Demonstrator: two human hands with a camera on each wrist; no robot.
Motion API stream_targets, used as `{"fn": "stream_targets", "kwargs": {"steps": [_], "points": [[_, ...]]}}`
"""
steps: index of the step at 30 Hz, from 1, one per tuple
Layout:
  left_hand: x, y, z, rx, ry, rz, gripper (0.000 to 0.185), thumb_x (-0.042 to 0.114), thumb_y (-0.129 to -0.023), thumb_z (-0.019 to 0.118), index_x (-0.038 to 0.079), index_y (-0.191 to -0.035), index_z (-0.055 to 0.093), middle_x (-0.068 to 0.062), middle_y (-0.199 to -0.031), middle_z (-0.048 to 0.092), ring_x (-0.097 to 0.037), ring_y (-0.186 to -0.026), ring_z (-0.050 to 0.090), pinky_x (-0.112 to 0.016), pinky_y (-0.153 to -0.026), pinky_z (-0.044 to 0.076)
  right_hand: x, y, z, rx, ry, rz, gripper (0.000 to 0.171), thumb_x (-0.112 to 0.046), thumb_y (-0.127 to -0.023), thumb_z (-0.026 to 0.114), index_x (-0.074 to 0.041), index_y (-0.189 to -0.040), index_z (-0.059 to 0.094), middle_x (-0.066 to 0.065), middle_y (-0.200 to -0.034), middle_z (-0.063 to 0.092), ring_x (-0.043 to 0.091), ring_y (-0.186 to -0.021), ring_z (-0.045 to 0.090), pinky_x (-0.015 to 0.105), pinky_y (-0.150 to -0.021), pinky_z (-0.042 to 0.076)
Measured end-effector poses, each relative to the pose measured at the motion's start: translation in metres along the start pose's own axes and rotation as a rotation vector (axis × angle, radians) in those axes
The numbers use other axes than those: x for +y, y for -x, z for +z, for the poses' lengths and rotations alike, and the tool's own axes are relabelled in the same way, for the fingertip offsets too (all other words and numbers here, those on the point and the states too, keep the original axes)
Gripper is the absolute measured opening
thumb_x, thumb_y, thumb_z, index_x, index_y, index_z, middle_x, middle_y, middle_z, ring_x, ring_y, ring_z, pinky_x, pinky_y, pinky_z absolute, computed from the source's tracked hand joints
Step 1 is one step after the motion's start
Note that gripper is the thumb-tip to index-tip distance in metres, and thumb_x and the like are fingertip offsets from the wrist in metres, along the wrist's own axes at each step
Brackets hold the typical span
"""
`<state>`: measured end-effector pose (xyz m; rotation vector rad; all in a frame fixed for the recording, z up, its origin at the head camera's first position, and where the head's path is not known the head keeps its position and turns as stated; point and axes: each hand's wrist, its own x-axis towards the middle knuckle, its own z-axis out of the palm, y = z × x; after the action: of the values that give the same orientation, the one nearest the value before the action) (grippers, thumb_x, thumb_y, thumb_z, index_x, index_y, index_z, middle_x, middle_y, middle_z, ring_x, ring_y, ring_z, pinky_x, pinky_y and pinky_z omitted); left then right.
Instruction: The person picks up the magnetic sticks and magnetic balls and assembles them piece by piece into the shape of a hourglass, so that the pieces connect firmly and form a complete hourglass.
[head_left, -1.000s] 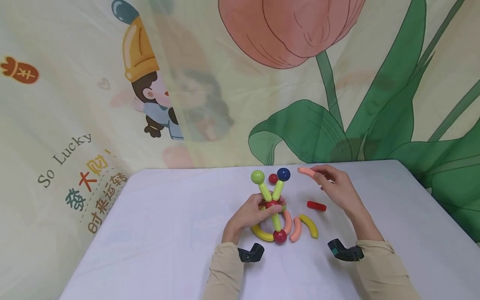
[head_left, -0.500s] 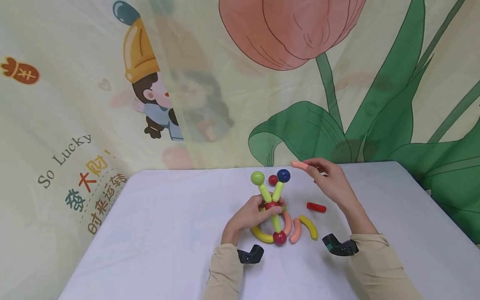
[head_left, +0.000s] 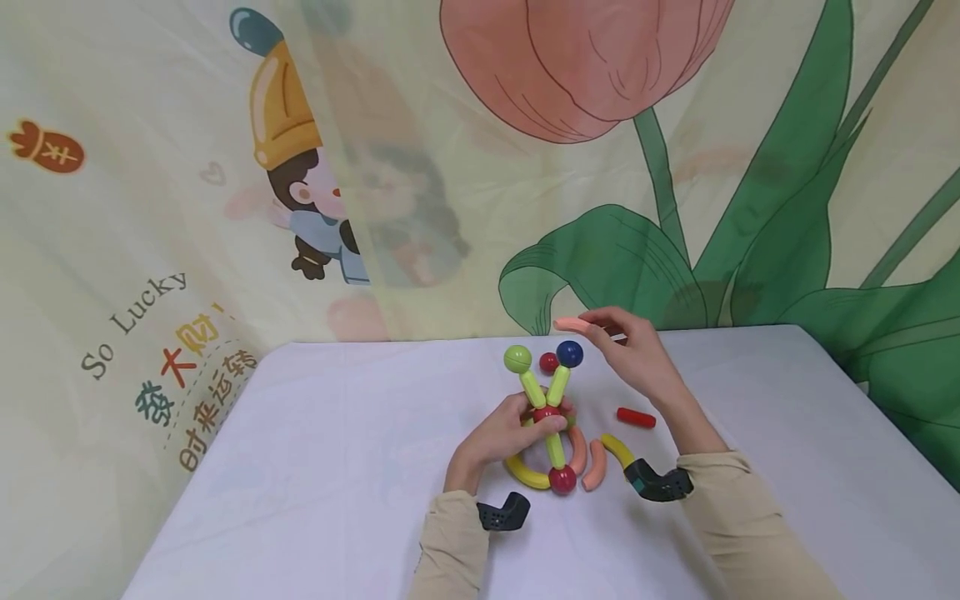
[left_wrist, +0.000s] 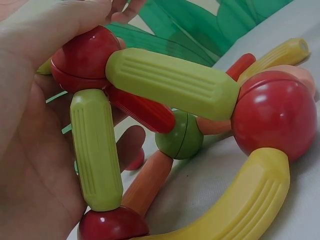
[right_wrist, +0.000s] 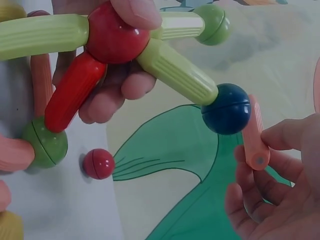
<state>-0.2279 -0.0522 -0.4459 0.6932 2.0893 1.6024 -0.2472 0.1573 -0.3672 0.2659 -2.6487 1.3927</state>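
Note:
My left hand (head_left: pixel 495 432) holds a magnetic ball-and-stick structure by its central red ball (right_wrist: pixel 115 37). Light green sticks join that ball to a lower red ball (left_wrist: pixel 274 115), a light green ball (head_left: pixel 517 359) and a blue ball (right_wrist: pixel 226 109). Below, a curved yellow stick (left_wrist: pixel 250 200), pink curved sticks and a green ball (left_wrist: pixel 179 135) form a ring; a red stick (right_wrist: pixel 75 90) slopes down to it. Between thumb and fingers, my right hand (head_left: pixel 633 350) pinches a short pink curved stick (right_wrist: pixel 256 135), its end right at the blue ball in the right wrist view.
A loose red ball (head_left: pixel 549 362) lies behind the structure. To its right on the white table (head_left: pixel 337 467) are a red stick (head_left: pixel 636 417), a pink curved stick (head_left: pixel 595 465) and a yellow curved stick (head_left: pixel 617 448), partly behind the right wrist camera. A printed curtain (head_left: pixel 412 167) hangs behind.
My right hand has moved left and slightly up with the pink stick, from beside the blue ball to just above it. My left hand and the structure have stayed nearly still.

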Motion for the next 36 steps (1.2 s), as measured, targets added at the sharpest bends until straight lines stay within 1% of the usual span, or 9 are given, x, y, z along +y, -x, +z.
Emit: {"fn": "stream_targets", "kwargs": {"steps": [4,8,11,15,20,23,27,31,36], "points": [[0.001,0.0,0.0,-0.011,0.004,0.001,0.029,0.027,-0.093,0.06,0.015,-0.119,0.061,-0.007,-0.121,0.064,-0.01,-0.11,0.056,-0.026,-0.098,0.043,-0.003,-0.004,0.005,-0.006,0.002,-0.02,0.045,-0.045,-0.093,0.054,-0.013,-0.124,0.058,0.009,-0.119,0.061,0.025,-0.102,0.053,0.033,-0.079,0.045],[0.002,0.0,-0.001,-0.025,0.013,0.013,0.028,0.025,-0.093,0.059,0.014,-0.119,0.06,-0.008,-0.121,0.064,-0.009,-0.109,0.057,-0.025,-0.098,0.043,-0.008,-0.008,0.011,-0.024,0.002,-0.045,0.04,-0.041,-0.094,0.055,-0.014,-0.123,0.059,0.007,-0.117,0.063,0.024,-0.098,0.054,0.032,-0.077,0.046],[0.002,0.0,-0.001,-0.038,0.016,0.025,0.028,0.022,-0.093,0.059,0.012,-0.119,0.059,-0.011,-0.122,0.063,-0.006,-0.107,0.057,-0.023,-0.097,0.043,-0.011,-0.011,0.015,-0.05,0.006,-0.06,0.036,-0.037,-0.095,0.053,-0.015,-0.122,0.059,0.007,-0.116,0.064,0.024,-0.097,0.054,0.032,-0.076,0.046],[0.007,0.003,-0.002,-0.062,0.022,0.039,0.031,0.019,-0.094,0.058,0.006,-0.121,0.057,-0.018,-0.124,0.06,-0.005,-0.105,0.057,-0.021,-0.096,0.043,-0.015,-0.013,0.021,-0.09,0.004,-0.073,0.032,-0.032,-0.097,0.051,-0.014,-0.122,0.059,0.007,-0.116,0.063,0.024,-0.098,0.054,0.031,-0.077,0.046],[0.011,0.004,-0.004,-0.085,0.031,0.064,0.034,0.016,-0.094,0.057,-0.001,-0.123,0.053,-0.023,-0.125,0.058,-0.004,-0.104,0.057,-0.02,-0.095,0.044,-0.019,-0.015,0.028,-0.125,-0.001,-0.097,0.028,-0.028,-0.098,0.05,-0.013,-0.12,0.06,0.006,-0.117,0.062,0.023,-0.098,0.055,0.034,-0.078,0.047],[0.005,0.002,-0.004,-0.086,0.033,0.082,0.035,0.017,-0.094,0.057,0.0,-0.124,0.053,-0.021,-0.125,0.058,-0.003,-0.104,0.057,-0.021,-0.096,0.043,-0.021,-0.015,0.031,-0.14,-0.008,-0.11,0.026,-0.025,-0.098,0.05,-0.014,-0.118,0.061,0.005,-0.117,0.062,0.023,-0.102,0.056,0.039,-0.084,0.048],[-0.001,0.001,-0.004,-0.071,0.027,0.093,0.034,0.023,-0.094,0.058,0.005,-0.122,0.055,-0.016,-0.124,0.061,-0.004,-0.105,0.057,-0.022,-0.097,0.043,-0.023,-0.015,0.035,-0.161,-0.014,-0.105,0.025,-0.023,-0.098,0.048,-0.013,-0.117,0.062,0.005,-0.117,0.062,0.024,-0.108,0.055,0.045,-0.09,0.047],[-0.004,0.0,-0.003,-0.064,0.024,0.109,0.034,0.029,-0.093,0.059,0.008,-0.121,0.056,-0.014,-0.122,0.063,-0.007,-0.107,0.058,-0.025,-0.097,0.044,-0.023,-0.013,0.038,-0.169,-0.018,-0.075,0.026,-0.022,-0.099,0.046,-0.013,-0.118,0.061,0.006,-0.118,0.062,0.025,-0.109,0.055,0.047,-0.092,0.047],[-0.004,0.0,-0.003,-0.062,0.025,0.122,0.038,0.035,-0.092,0.06,0.011,-0.121,0.057,-0.013,-0.121,0.063,-0.007,-0.108,0.058,-0.026,-0.098,0.043,-0.021,-0.012,0.039,-0.175,-0.035,-0.052,0.026,-0.02,-0.099,0.045,-0.013,-0.118,0.06,0.008,-0.119,0.061,0.026,-0.108,0.056,0.048,-0.094,0.046]]}}
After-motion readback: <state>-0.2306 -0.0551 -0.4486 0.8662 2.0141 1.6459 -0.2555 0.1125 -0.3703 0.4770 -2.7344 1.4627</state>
